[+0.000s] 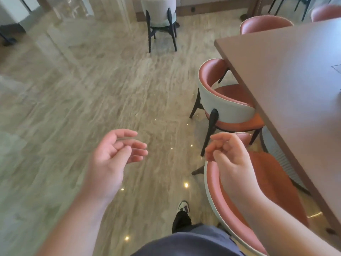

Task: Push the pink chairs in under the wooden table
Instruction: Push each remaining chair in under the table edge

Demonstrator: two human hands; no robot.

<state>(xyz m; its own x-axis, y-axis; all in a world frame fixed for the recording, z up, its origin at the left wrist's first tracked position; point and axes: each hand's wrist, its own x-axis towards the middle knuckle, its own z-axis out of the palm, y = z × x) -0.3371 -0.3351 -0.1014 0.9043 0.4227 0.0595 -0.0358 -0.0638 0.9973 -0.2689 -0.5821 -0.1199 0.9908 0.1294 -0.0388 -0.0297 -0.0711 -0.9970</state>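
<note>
A grey chair (160, 17) with black legs stands far off on the beige stone-patterned floor (92, 89).

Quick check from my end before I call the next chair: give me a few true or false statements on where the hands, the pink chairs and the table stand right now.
1. The left hand holds nothing. True.
2. The right hand has a firm grip on the table edge. False: it hovers over the backrest of the nearest pink chair, fingers curled, apart from the wooden table.
3. The middle pink chair has its seat partly under the tabletop. True.
4. The grey chair stands at the wooden table. False: it stands apart, across the floor.
5. Something is stacked on the nearest pink chair's seat. False: the visible seat is bare.
</note>
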